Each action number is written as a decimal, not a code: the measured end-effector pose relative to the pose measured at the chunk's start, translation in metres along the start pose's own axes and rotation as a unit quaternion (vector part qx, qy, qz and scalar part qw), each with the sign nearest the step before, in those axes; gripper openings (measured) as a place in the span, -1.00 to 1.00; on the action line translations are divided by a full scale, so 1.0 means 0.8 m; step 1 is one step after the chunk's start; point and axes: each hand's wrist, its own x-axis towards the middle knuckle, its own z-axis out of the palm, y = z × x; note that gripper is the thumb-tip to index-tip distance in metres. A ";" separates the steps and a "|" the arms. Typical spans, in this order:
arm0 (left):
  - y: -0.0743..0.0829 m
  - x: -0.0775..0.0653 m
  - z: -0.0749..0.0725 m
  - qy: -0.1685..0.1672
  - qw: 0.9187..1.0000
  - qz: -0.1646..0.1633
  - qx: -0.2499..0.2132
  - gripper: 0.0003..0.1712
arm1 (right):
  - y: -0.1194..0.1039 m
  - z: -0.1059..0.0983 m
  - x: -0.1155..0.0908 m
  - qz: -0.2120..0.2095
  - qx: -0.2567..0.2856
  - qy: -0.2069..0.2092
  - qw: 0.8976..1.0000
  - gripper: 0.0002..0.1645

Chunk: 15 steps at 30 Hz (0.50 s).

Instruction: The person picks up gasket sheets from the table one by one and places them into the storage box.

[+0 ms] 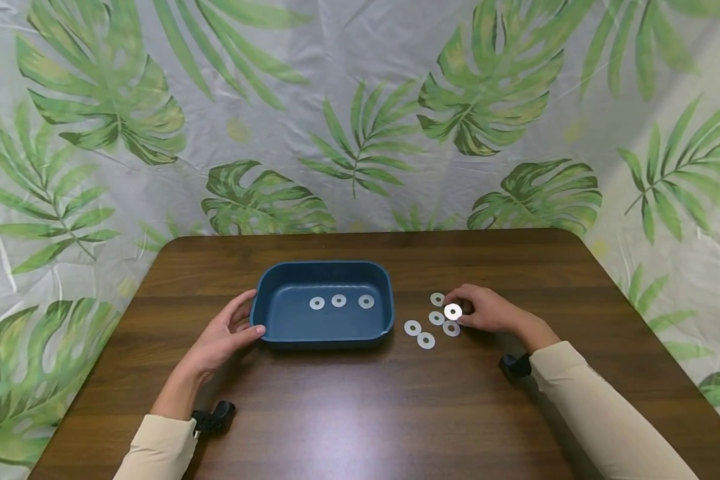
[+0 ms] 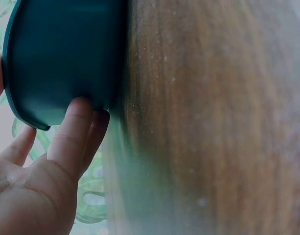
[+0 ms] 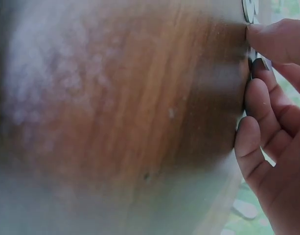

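Note:
A blue rectangular tub (image 1: 324,335) stands on the table with three flat metal washers inside, one of them a washer (image 1: 317,303) at the left. My left hand (image 1: 223,337) holds the tub's left end, thumb on the near-left rim. In the left wrist view, fingers (image 2: 74,129) lie against the tub's outer wall (image 2: 66,58). Right of the tub, my right hand (image 1: 486,310) pinches a bright washer (image 1: 453,312) between thumb and forefinger, low over the loose washers. Its other fingers (image 3: 260,98) rest close to the tabletop in the right wrist view.
Several loose washers, such as a front one (image 1: 426,341), lie between the tub and my right hand. The brown wooden table (image 1: 348,413) ends at the back against a leaf-print cloth (image 1: 360,133). Black wrist cameras sit on both wrists, the left camera (image 1: 216,418) near the table.

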 end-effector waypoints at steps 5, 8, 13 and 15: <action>0.000 0.001 -0.001 0.001 1.000 0.005 0.002 -0.12 | 0.001 0.001 0.002 -0.002 -0.005 0.012 1.000 -0.62; 0.000 0.001 -0.001 0.000 1.000 0.005 0.001 -0.12 | 0.002 0.001 0.002 -0.012 -0.004 0.019 1.000 -0.63; 0.000 0.001 0.000 0.000 1.000 0.001 -0.002 -0.12 | 0.005 -0.001 0.001 -0.016 0.004 0.025 1.000 -0.64; 0.000 0.001 0.000 0.000 1.000 0.000 -0.005 -0.11 | 0.004 -0.003 0.001 -0.015 0.008 0.029 0.999 -0.64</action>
